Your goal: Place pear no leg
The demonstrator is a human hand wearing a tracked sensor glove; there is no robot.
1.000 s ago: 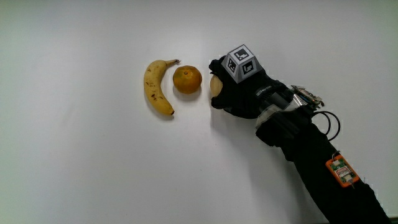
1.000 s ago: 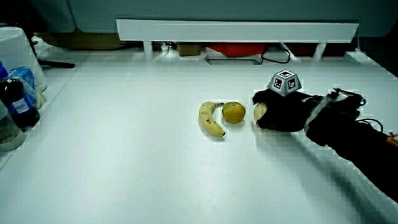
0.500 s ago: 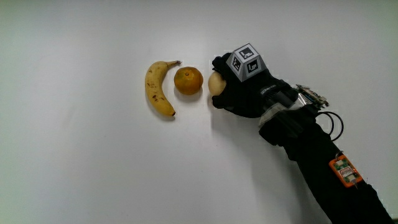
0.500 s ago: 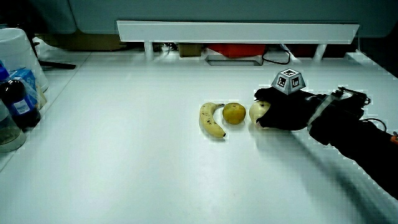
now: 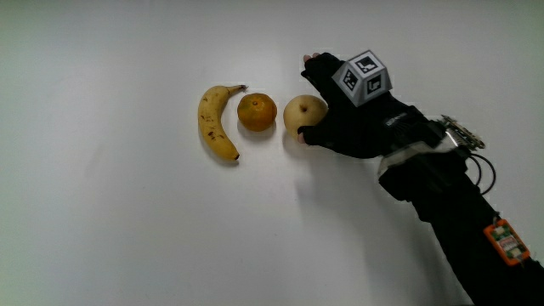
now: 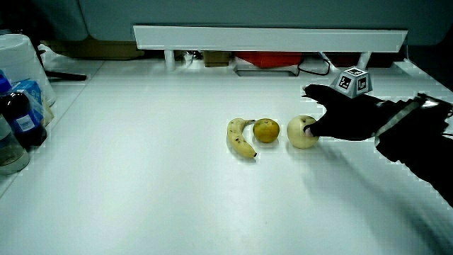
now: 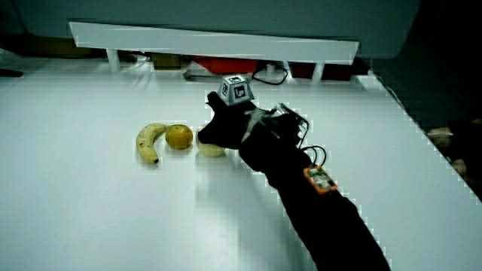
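Table (image 5: 102, 229) is white and mostly bare, low partition (image 6: 269, 34) at its far edge visible in both side views. Forearm (image 5: 459, 212) comes in across the table, black sleeve with a small orange tag (image 5: 503, 240) on it (the main view and a side view show the tag (image 7: 318, 181), another side view crops it out). The hand (image 5: 353, 127) sits beside the pear, fingers spread and loosened around it, one fingertip seemingly touching the pear's near side; looks like a release, not a grip, though contact is hard to confirm from above. Patterned cube (image 5: 363, 76) rides on the back of the glove. Fruit row: banana (image 5: 214, 119), then orange (image 5: 256, 111), then the pear (image 5: 304, 115), resting on the table just beside the orange and between orange and hand. To finish this well: open fully, lift the fingers straight off without dragging, so the pear doesn't roll into the orange; pull the hand away from the row, not across it. View differences: a side view shows the pear (image 6: 302, 132) fully clear of the glove and standing on the surface; in another the pear (image 7: 212, 149) is half hidden under the hand. Only one side view shows bottles (image 6: 18, 117) at the table's edge.
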